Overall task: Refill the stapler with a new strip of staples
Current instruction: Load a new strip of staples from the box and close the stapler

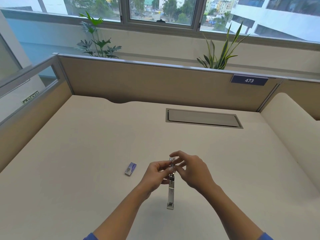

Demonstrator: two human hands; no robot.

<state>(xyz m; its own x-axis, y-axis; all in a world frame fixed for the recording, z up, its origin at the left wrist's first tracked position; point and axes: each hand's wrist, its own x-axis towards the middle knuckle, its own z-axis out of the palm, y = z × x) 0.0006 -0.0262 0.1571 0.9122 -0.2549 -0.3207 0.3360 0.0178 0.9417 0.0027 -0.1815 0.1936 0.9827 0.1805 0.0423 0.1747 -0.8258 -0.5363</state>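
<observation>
Blue sleeve cuffs [89, 237] are peeking in at the bottom edge of the frame, and both bare forearms are angling up toward the lower middle, where the hands are meeting just above the worktop [86, 144].

Left hand [156, 174] is curling its fingers and thumb around the stapler [171, 191] from the left. Right hand [192, 170] is pinching the stapler's top end with thumb and fingertips, other fingers loosely bent. The stapler is hanging swung open, its long metal arm pointing down toward the bottom of the frame, not touching the worktop as far as I can tell. Whether a staple strip is sitting in those fingertips, can't tell, too small.

Small purple staple box [130, 168] is lying flat just left of the left hand, not touching it.

Room-wise: the hands are sitting well apart from every edge. A beige partition [155, 80] is closing off the upper side, with a 473 plate [249, 80] at its upper right. A recessed cable hatch [204, 118] is sitting between hands and partition, right of centre. A glass-topped side panel [26, 108] is walling the left, and the worktop's rounded edge is dropping off on the right.
</observation>
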